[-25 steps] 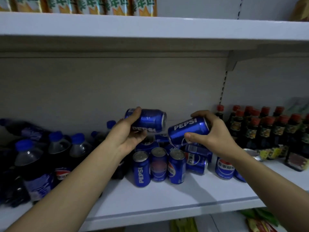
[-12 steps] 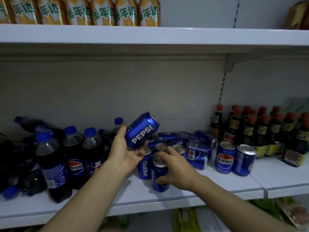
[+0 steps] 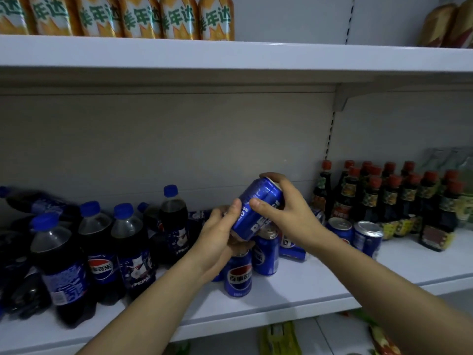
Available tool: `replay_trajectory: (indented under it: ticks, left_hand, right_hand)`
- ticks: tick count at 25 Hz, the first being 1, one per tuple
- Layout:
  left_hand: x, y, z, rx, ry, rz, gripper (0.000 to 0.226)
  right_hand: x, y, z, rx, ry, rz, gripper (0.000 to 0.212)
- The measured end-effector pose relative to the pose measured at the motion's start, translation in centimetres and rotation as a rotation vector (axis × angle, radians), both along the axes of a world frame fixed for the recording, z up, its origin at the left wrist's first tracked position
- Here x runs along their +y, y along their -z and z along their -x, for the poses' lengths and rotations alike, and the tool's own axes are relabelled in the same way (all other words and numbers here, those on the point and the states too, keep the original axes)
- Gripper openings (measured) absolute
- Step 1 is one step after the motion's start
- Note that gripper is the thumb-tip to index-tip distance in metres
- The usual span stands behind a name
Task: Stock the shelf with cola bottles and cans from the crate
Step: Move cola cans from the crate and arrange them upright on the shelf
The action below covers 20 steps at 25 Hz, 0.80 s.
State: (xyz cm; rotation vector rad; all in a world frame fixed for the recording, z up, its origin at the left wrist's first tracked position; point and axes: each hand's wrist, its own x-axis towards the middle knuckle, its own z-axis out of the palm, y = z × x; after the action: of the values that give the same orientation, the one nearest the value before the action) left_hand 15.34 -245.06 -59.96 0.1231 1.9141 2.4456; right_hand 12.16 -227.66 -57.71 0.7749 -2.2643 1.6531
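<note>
A blue Pepsi can (image 3: pixel 258 206) is held tilted above the white shelf (image 3: pixel 294 290), its top pointing up and right. My left hand (image 3: pixel 220 237) grips its lower end from the left. My right hand (image 3: pixel 289 208) grips its upper part, fingers over the top and thumb on the side. Below stand upright blue cans (image 3: pixel 239 274), with two more (image 3: pixel 367 238) to the right and others lying behind. Cola bottles (image 3: pixel 128 249) with blue caps stand at the left; some lie on their sides. The crate is out of view.
Dark sauce bottles (image 3: pixel 391 196) with red caps crowd the shelf's right end. Orange drink bottles (image 3: pixel 143 16) line the upper shelf (image 3: pixel 230 57). Packets show on the shelf below, under the front edge.
My right hand let go of the can it set upright on the shelf and rose to grip the can in my left hand. That can now sits further right.
</note>
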Motion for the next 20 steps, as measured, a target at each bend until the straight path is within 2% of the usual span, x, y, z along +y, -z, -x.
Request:
replay_trajectory:
  ticks: [2, 4, 6, 9, 11, 14, 20]
  left_hand:
    - [-0.8, 0.0, 1.3, 0.162, -0.055, 0.427, 0.026]
    - [-2.2, 0.3, 3.1, 0.297, -0.140, 0.797, 0.022]
    - [-3.0, 1.2, 4.8, 0.316, -0.092, 1.047, 0.034]
    - [-2.7, 3.6, 5.9, 0.206, 0.054, 1.389, 0.069]
    - [-2.5, 4.6, 5.9, 0.227, 0.086, 1.583, 0.072]
    - [-2.8, 4.8, 5.8, 0.312, 0.127, 1.651, 0.066]
    - [-3.4, 4.5, 6.1, 0.320, 0.235, 1.669, 0.066]
  right_hand:
    - [2.1, -0.4, 0.1, 0.066, 0.020, -0.165, 0.062]
    - [4.0, -0.1, 0.0, 0.104, 0.014, -0.385, 0.067]
    - [4.6, 1.0, 0.0, 0.132, 0.003, -0.553, 0.072]
    - [4.2, 3.8, 0.7, 0.127, 0.001, -0.714, 0.078]
    - [3.7, 5.5, 1.1, 0.094, 0.023, -0.793, 0.080]
    - [2.7, 7.8, 1.4, 0.057, 0.080, -0.829, 0.081]
    - [1.6, 9.5, 2.1, 0.015, 0.094, -0.748, 0.084]
